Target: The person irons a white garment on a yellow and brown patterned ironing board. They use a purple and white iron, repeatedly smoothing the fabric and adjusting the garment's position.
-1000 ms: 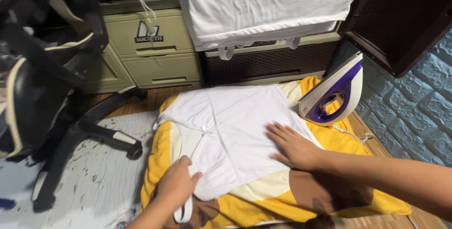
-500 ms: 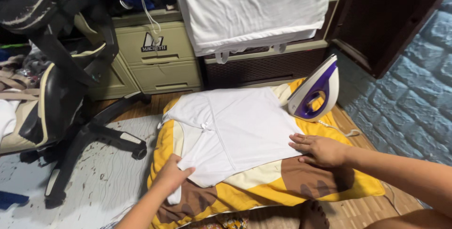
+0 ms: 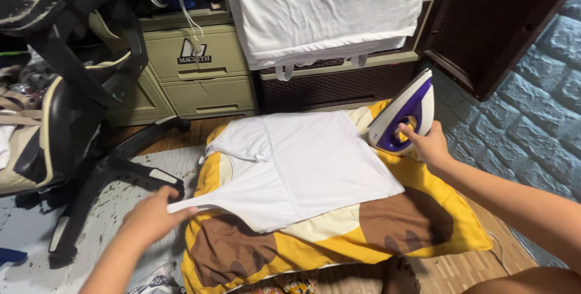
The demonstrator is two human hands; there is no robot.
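A white top (image 3: 305,161) lies flat on a yellow, cream and brown blanket (image 3: 387,233) spread on the floor, its hem toward the right and its straps toward the left; the left hand (image 3: 151,215) pinches the end of one thin strap (image 3: 203,203) between thumb and fingers and holds it pulled out straight to the left, past the edge of the blanket and over a pale grey mat (image 3: 130,221); the right hand (image 3: 427,144) is out at the far right corner of the blanket, its fingers curled around the handle of a white and purple iron (image 3: 404,112) that stands upright on its heel just beside the top's upper right corner, touching neither the top nor the strap; whether the grip on the handle is fully closed I cannot tell, since the fingers go behind it; beyond the blanket stand a beige set of drawers (image 3: 203,70) and, next to it, a dark woven drawer unit (image 3: 339,82) with white cloth (image 3: 327,9) draped over its top and hanging down the front; a black office chair (image 3: 78,112) stands at the left, its wheeled base resting on the mat near the left hand; a grey-blue brick-patterned wall (image 3: 532,124) runs along the right; a bare foot (image 3: 400,276) shows at the bottom edge, by the near side of the blanket.
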